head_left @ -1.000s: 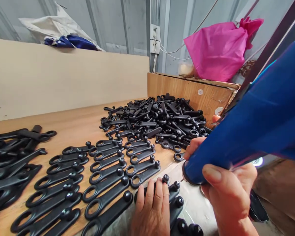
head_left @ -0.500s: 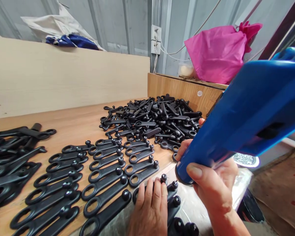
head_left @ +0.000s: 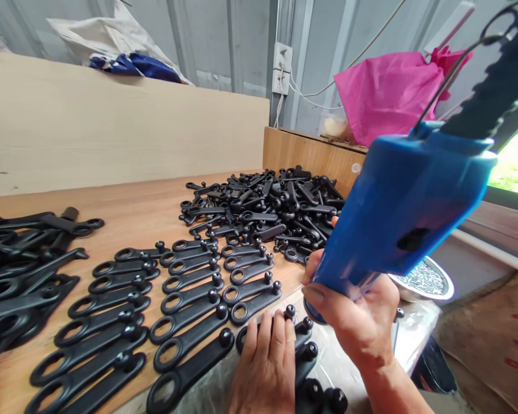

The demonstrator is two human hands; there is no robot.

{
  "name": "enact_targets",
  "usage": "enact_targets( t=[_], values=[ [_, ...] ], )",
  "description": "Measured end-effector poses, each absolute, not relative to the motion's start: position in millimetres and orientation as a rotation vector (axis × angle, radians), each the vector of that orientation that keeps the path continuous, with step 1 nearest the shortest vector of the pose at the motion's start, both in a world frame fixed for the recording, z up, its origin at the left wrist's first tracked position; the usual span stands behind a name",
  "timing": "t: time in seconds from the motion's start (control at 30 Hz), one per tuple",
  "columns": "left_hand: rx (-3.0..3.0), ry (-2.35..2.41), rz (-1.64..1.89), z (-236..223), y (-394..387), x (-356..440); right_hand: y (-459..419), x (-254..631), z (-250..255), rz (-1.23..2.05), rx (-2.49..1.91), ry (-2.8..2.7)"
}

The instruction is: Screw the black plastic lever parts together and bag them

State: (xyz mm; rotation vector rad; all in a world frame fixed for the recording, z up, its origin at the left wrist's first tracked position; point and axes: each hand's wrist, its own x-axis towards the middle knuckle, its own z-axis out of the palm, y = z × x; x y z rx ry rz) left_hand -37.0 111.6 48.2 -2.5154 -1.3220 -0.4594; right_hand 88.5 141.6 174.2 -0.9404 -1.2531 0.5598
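Note:
My right hand (head_left: 358,328) is wrapped round the lower part of a blue electric screwdriver (head_left: 397,213), thumb across its front. The tool leans to the upper right, with a wire hanger and ribbed dark cord sleeve at its top; its tip is hidden. My left hand (head_left: 265,356) lies over a black crank handle (head_left: 289,312) at the front, fingers close together and bent down onto it. Most of that handle is covered, its knob showing past the fingertips. Several more handles (head_left: 307,352) lie beside it. Rows of black crank handles (head_left: 190,345) stretch to the left.
A big heap of loose black handles (head_left: 263,204) is at the back against a wooden board (head_left: 302,152). Another pile (head_left: 21,276) lies at far left. Right of the screwdriver stands a white bowl of small screws (head_left: 446,287). Clear plastic sheeting (head_left: 339,359) covers the front of the table.
The blue electric screwdriver has moved left and stands steeper, so its top and cord sleeve now show. More of the screw bowl is visible. My left hand stays on the same handle.

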Motion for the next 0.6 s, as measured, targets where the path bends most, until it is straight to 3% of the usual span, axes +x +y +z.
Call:
enact_targets(
  t=[0.4, 0.6],
  values=[
    [-2.460, -1.356, -0.464, 41.8, 113.5, -27.4, 131.0, 81.5, 183.4, 0.764, -0.934, -1.002],
    [-2.503, -1.358, -0.408, 51.6, 109.0, -25.7, 128.0, 76.2, 179.1, 0.538, -1.093, -1.059]
  ],
)
